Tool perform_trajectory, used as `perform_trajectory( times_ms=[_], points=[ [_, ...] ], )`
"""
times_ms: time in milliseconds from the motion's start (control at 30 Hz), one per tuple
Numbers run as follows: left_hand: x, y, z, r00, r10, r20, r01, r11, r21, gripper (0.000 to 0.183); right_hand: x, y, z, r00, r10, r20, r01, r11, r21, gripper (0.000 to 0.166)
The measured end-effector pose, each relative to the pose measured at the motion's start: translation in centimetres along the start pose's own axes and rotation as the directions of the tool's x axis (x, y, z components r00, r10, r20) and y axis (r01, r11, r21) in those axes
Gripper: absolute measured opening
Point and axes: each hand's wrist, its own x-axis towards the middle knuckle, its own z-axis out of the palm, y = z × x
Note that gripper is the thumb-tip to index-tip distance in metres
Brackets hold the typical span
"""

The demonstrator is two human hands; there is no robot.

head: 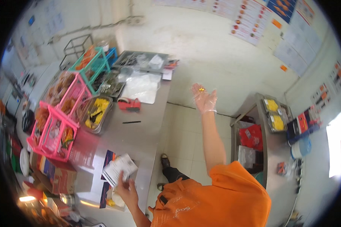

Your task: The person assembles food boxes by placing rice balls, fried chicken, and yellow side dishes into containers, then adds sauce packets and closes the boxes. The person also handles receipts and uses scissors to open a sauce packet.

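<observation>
My right hand (204, 98), in a clear plastic glove, is stretched out over the floor with the palm up and the fingers apart. A small yellow bit (201, 89) lies on the gloved fingers. My left hand (127, 190) is bare, low over the steel table (136, 139), with its fingers at the lower edge of a tilted white printed card (120, 169). Beneath the card are dark blue carton flaps (103, 194). Beside my left wrist, yellow food (110, 202) and white wrapping partly show.
A plastic tub of yellow food (99, 115), a red tape dispenser (129, 105), a black pen (131, 122) and pink baskets (51, 142) stand on the table. To the right, a steel shelf unit (274, 147) bears two clear boxes of yellow food (277, 122).
</observation>
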Motion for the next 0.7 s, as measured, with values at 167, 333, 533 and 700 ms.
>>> perform_trajectory(
  times_ms=[167, 333, 533, 700],
  points=[
    [-8.7, -8.0, -4.1, 0.931, -0.226, 0.288, 0.176, 0.966, 0.192, 0.038, -2.7, -8.3, -0.2, 0.984, -0.161, -0.077, 0.151, 0.98, -0.13, 0.081],
    [-11.6, -6.7, -6.5, 0.812, -0.393, 0.431, 0.249, 0.902, 0.354, 0.04, -10.6, -10.1, 3.7, 0.997, -0.059, 0.041, 0.059, 0.998, 0.01, 0.082],
    [-12.7, -8.5, -6.7, 0.835, -0.318, 0.449, 0.058, 0.863, 0.503, 0.029, -18.3, -10.6, 11.9, 0.958, 0.07, 0.28, -0.088, 0.995, 0.053, 0.084],
    [-9.6, -6.5, -3.5, 0.847, -0.227, 0.481, -0.019, 0.891, 0.454, 0.03, -23.1, -10.8, 20.4, 0.936, 0.093, 0.34, -0.106, 0.994, 0.017, 0.09]
  ],
)
